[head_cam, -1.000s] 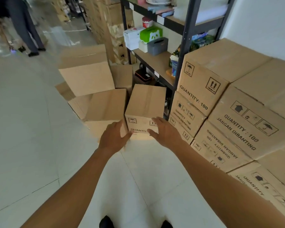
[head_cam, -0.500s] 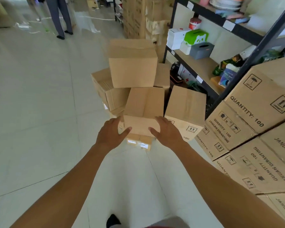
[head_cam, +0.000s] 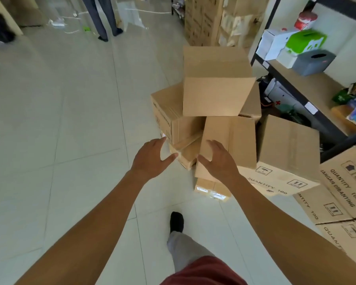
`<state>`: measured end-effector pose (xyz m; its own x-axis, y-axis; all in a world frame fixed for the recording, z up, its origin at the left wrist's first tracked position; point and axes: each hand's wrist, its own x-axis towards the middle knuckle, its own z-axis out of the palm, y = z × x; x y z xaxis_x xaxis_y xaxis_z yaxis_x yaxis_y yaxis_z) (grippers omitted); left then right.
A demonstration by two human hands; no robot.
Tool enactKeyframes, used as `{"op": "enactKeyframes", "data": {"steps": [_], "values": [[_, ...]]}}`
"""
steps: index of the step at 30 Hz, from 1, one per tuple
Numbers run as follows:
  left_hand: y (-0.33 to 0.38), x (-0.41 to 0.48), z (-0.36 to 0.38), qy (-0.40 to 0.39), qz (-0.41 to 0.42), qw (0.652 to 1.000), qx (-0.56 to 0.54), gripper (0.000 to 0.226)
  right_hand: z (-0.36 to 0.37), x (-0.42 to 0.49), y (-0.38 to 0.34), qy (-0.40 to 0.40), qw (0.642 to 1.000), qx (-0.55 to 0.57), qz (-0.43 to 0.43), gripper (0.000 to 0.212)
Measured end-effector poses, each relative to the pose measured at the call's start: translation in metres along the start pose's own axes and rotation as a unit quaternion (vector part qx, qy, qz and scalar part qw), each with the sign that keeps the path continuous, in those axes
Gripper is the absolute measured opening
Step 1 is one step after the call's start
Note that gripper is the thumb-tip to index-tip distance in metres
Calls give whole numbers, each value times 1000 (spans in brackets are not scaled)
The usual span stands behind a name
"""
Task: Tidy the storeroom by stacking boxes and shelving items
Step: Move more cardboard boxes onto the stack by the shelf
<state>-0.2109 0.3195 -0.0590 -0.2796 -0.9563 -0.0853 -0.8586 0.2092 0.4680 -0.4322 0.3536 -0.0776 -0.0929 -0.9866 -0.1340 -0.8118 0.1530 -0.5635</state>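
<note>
Now only one hand at the box, under a leaning pile

Starting at my left, the left hand (head_cam: 152, 159) hangs over the pale tiled floor (head_cam: 70, 140), its fingers (head_cam: 157, 144) spread and holding nothing, just beside the heap but on no box. Next along, a side-printed brown cardboard box (head_cam: 169, 116) sits on a lower squashed-looking box (head_cam: 188, 154). Above it leans a large tilted brown cardboard box (head_cam: 214, 87).

Below that lies the plain brown cardboard box (head_cam: 234, 138), which I judge to be the one in hand. It rests on a small white-labelled box (head_cam: 211, 190) and overhangs it toward me. The right hand (head_cam: 220, 161) lies over its near left corner, fingers straight and apart; whether the palm presses down I cannot tell. Further right stand a printed brown carton (head_cam: 286, 149) and the black metal shelf rack (head_cam: 296, 83).

My worry is the tilted box. It appears to bear on the plain one's far end, so dragging or lifting that one out could tip it onto the floor or my arms. Lifting with one flat hand would likely twist the plain box off its small support.

Against half a second ago, both hands have shifted left along the box. The left has come off its near corner, and the right now covers roughly that spot. A dark-socked foot (head_cam: 176, 222) has stepped into view.
</note>
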Motion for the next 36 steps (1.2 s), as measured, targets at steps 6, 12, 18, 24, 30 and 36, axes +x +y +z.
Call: {"op": "enactKeyframes", "data": {"steps": [6,12,18,24,30,36], "values": [[-46,95,-32,-38,-6,999,21,73,13,100,-32,-25,998,24,50,68],[-93,183,-65,-28,-14,1000,-3,74,27,188,-73,-35,995,33,84,72],[-157,279,-90,-49,15,998,-24,75,50,274,-114,8,993,32,113,71],[-223,369,-128,-85,39,995,-42,76,73,343,-169,66,982,31,175,68],[-248,449,-154,-114,114,987,-28,71,88,395,-212,124,967,38,218,78],[-224,540,-153,-137,212,968,-15,73,73,460,-206,197,954,-27,226,70]]}}
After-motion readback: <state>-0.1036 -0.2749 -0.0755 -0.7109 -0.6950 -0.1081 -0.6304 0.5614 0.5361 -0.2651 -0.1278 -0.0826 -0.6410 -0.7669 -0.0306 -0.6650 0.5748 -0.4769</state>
